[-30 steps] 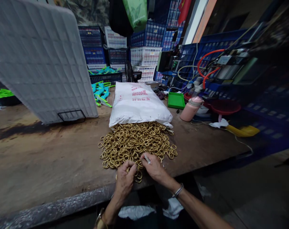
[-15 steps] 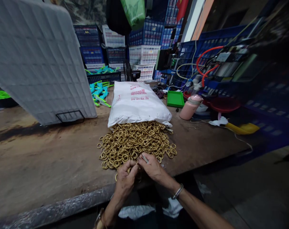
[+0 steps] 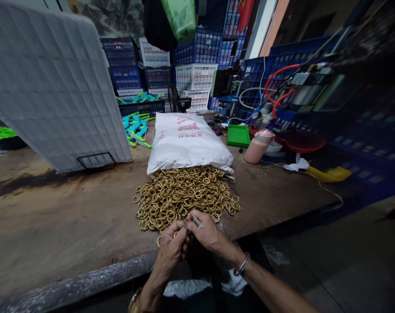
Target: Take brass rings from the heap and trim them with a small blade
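A heap of gold-coloured rings (image 3: 184,191) lies on the worktable (image 3: 96,217), spilling from the mouth of a white sack with red print (image 3: 189,150). At the heap's near edge, my left hand (image 3: 171,243) is closed, thumb against forefinger, around a gold ring that the fingers mostly hide. My right hand (image 3: 207,230) meets it fingertip to fingertip. A short, slim, silvery tool (image 3: 196,220) is gripped in the right fingers; its tip and exact kind cannot be made out. One loose ring (image 3: 159,241) shows beside the left hand.
A tall grey ribbed panel (image 3: 60,87) stands at left in a black wire stand (image 3: 96,161). Behind the sack are teal-and-green plastic parts (image 3: 137,128) and stacked crates (image 3: 195,77). To the right stand a green tray (image 3: 238,135), a pink bottle (image 3: 258,148) and a yellow scoop-like piece (image 3: 329,174).
Both hands have drawn together, and the right fingertips now touch the left. The rings seen below the hands earlier are no longer visible there. The heap looks the same.
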Available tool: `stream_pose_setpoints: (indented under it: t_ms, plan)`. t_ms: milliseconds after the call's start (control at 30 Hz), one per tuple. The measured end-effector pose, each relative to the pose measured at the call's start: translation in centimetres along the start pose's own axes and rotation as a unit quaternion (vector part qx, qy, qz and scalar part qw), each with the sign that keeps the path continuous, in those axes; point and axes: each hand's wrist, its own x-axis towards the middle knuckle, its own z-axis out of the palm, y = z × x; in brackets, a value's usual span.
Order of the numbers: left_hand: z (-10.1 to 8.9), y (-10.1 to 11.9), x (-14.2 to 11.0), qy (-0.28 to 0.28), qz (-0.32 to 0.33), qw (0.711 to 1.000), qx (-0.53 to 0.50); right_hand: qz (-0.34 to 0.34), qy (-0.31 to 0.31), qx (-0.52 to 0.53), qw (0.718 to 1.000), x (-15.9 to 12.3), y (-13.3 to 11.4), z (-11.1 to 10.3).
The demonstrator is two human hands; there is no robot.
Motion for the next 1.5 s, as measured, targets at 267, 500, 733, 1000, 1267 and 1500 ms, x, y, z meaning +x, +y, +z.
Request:
stream_pose_setpoints:
  t_ms: [267,500,733,1000,1267,1500]
  plan:
    - [0.6,1.0,-0.4,0.004,0.003,0.999,0.033,-0.002,-0.001,0.028,1.0,0.2,0.3,-0.1]
    - [0.7,0.9,-0.2,0.0,0.007,0.999,0.042,-0.006,-0.004,0.051,0.999,0.1,1.1,-0.1]
    - [0.7,0.7,-0.3,-0.006,0.004,0.999,0.032,0.009,-0.003,0.057,0.998,0.3,1.5,-0.1]
    - [0.5,0.9,-0.1,0.014,0.01,1.0,0.022,-0.06,0.016,-0.203,0.977,-0.6,1.6,-0.5]
    - [0.6,1.2,-0.2,0.033,0.024,0.999,0.028,-0.053,-0.037,-0.38,0.923,-1.4,0.4,-0.5]
    - [0.5,1.3,-0.8,0.049,0.007,0.998,0.046,0.005,-0.011,-0.406,0.914,-0.4,1.6,-1.2]
